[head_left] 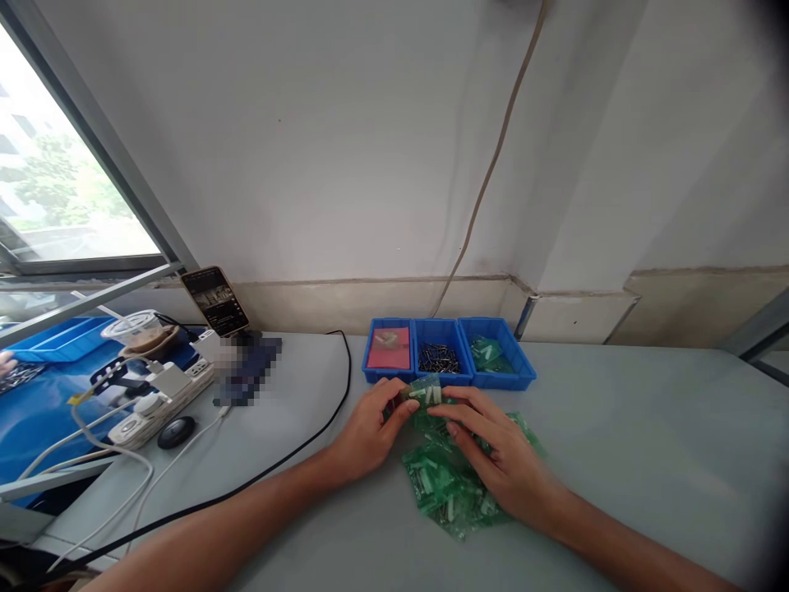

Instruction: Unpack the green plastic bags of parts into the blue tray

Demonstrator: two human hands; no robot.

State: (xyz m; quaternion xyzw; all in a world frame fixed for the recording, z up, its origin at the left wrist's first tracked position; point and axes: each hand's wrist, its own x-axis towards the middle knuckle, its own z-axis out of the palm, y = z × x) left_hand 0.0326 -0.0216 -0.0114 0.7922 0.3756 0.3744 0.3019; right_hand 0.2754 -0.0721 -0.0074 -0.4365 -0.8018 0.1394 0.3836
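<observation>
My left hand (373, 427) is closed, its thumb and fingers pinching the edge of a small green plastic bag (425, 390) with pale white pieces inside. At the bag's right side, the fingers of my right hand (502, 452) are stretched out and slightly apart, their tips touching or nearly touching it. Under and beside the right hand lies a pile of similar green bags (447, 489) on the grey table, partly hidden by that hand.
Behind the hands stand blue bins: one with a pink card (388, 349), one with dark screws (438, 358), one with green bags (488, 353). On the left are a phone (215, 301), a power strip (166, 403), a black mouse-like object (176, 432) and a black cable (296, 454).
</observation>
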